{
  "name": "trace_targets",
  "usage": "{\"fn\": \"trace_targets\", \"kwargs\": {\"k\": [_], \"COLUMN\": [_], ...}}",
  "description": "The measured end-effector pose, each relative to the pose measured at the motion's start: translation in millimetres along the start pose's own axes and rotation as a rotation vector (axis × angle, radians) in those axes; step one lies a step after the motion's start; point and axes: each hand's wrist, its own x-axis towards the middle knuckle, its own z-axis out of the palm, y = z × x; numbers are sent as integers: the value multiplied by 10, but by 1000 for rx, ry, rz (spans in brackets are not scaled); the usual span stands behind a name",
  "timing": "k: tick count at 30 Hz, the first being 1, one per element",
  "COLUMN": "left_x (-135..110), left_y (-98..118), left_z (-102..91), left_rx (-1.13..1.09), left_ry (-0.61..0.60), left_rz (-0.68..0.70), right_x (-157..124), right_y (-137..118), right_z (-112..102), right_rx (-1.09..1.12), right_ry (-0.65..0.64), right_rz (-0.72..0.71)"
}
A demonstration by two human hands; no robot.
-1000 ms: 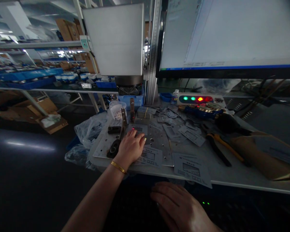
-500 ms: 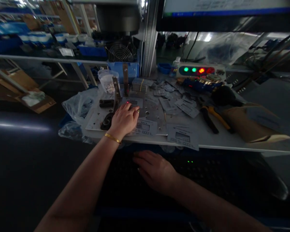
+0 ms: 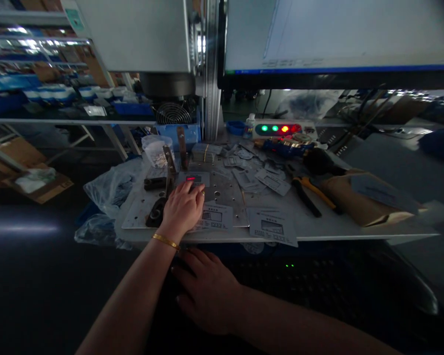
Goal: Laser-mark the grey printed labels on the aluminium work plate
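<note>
Item: my right hand, fingers loosely spread, holding nothing, at the left end of the keyboard; too dark to tell whether keys are pressed.
Item: my left hand, palm down, unclenched, with gold bangle; fingertips at the near edge of one printed plate, red light upon it.
Item: second printed plate, just right of that hand.
Item: pliers, well to its right.
Item: banded stack, beyond it.
Item: plastic tub, beyond, leftward.
</note>
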Motion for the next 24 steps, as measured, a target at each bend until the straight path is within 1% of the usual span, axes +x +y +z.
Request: {"fn": "trace_targets", "kwargs": {"k": [5,10,13,17,24], "left_x": [8,17,12,9,17], "left_y": [-1,12,8,3,18], "left_z": [6,12,7,-4,-13], "left_rx": [-8,1,11,22,24], "left_ry": [3,-13,-24,-32,-56], "left_rz": [-12,-23,-31,-30,-45], "right_x": [-264,-425,-484,-530,-529], "right_y": [31,123,153,157,150], "right_z": [-91,-82,-110,-173,-180], "right_rx": [81,64,68,88,90], "right_ry": [6,-64,-87,-80,-53], "right_rz": [20,31,79,147,172]}}
